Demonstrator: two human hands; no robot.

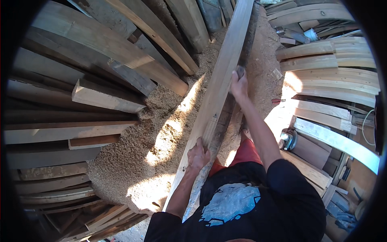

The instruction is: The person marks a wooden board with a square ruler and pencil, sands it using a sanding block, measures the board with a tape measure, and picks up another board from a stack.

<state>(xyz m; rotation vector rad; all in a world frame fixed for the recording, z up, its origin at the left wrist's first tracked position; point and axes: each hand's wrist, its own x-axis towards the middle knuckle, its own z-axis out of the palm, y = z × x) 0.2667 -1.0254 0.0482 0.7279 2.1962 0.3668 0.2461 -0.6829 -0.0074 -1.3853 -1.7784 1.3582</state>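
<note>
A long pale wooden board runs from the lower middle up past the top of the view, slanting to the right. It lies along a darker, worn beam on its right side. My left hand is closed on the near part of the board, thumb side up the length. Farther along, at the board's right edge, my right hand is wrapped round a small dark, rounded object. Its kind does not show clearly, and my fingers hide part of it.
Stacks of thick planks crowd the left side, their ends toward me. Sawdust and shavings cover the ground between. On the right lie more stacked boards, a round metal tool and a white cup-like container.
</note>
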